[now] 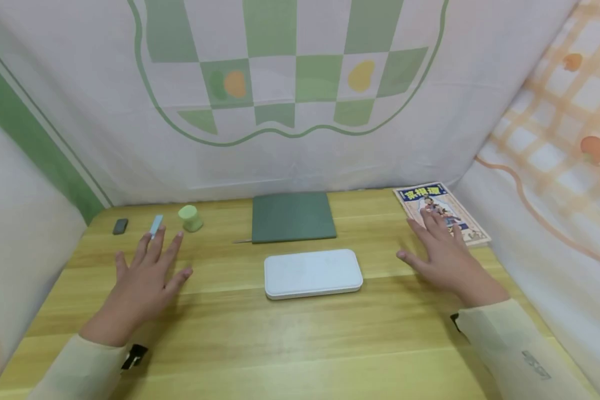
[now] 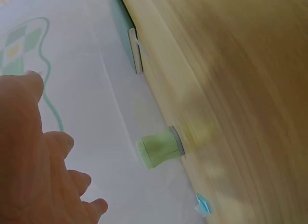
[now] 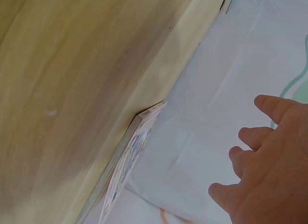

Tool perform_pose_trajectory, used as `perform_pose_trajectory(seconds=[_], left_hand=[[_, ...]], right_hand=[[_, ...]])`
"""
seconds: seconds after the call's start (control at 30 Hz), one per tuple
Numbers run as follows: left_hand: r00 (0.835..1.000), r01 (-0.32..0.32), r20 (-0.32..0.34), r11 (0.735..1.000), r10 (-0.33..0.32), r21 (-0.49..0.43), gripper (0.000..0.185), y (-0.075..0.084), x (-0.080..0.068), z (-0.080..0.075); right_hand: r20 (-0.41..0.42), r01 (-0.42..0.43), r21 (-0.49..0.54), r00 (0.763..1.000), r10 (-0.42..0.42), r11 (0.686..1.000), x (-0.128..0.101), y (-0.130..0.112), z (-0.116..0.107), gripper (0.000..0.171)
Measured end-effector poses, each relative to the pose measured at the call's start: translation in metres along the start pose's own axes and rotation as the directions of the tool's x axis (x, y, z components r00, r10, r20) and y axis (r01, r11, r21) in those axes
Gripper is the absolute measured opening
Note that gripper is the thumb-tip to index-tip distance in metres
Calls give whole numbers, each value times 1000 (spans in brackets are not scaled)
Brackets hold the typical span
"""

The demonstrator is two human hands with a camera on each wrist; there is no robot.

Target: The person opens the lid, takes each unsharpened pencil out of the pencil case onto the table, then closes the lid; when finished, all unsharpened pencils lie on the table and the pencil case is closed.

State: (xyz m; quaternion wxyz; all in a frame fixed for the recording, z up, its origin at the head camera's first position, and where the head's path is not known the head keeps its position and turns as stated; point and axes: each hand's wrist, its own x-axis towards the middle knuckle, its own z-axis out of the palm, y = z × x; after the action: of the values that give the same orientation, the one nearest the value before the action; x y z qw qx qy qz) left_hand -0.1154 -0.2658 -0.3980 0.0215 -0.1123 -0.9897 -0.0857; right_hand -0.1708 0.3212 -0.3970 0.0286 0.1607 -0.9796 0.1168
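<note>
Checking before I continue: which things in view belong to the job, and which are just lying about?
Probably the job's, judging by nearness:
light-blue strip and green object, near left hand
illustrated book, near right hand

Seemingly just lying about:
dark green notebook
white case
small dark object

The hands (image 1: 145,280) (image 1: 442,258) partly hide the booklet (image 1: 450,205) and light-blue strip (image 1: 156,221).

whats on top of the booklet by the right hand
No object shows on the booklet, but the right hand hides part of it in the head view, so that bit can't be checked. The right wrist view shows hand and booklet apart.
</note>
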Motion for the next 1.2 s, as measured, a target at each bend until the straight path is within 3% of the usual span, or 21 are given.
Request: perform_pose_trajectory(seconds=[0.13,0.23,0.33,0.43,0.57,0.7,0.8,0.97,1.07,1.2], left_hand=[[999,-42,34,998,41,42,76,6,3,6],[992,-123,49,991,121,54,76,20,7,15],[975,-215,44,975,217,-45,82,42,14,26],[956,-263,64,932,287,-248,94,69,23,36],[936,-227,138,855,324,-467,105,98,32,51],[923,-169,206,824,324,-541,112,117,37,63],[933,-136,211,829,291,-543,117,125,40,69],[960,-135,138,831,245,-539,117,133,48,72],[965,-132,123,835,231,-534,112,135,52,71],[965,-106,150,848,213,-519,106,136,55,70]], right_hand=[[54,-5,69,999,2,998,-1,-10,2,86],[118,17,137,992,-33,990,-2,-25,4,84],[159,75,177,982,-104,981,-3,-44,8,80],[169,134,219,970,-173,967,-3,-63,13,77],[202,176,258,952,-231,950,-2,-83,21,80],[228,175,275,943,-241,945,-3,-96,28,85],[217,171,278,947,-235,945,-3,-101,31,86],[193,173,256,955,-225,951,5,-105,36,80],[188,180,241,955,-228,954,8,-108,37,76],[187,197,231,952,-242,953,10,-111,36,74]])
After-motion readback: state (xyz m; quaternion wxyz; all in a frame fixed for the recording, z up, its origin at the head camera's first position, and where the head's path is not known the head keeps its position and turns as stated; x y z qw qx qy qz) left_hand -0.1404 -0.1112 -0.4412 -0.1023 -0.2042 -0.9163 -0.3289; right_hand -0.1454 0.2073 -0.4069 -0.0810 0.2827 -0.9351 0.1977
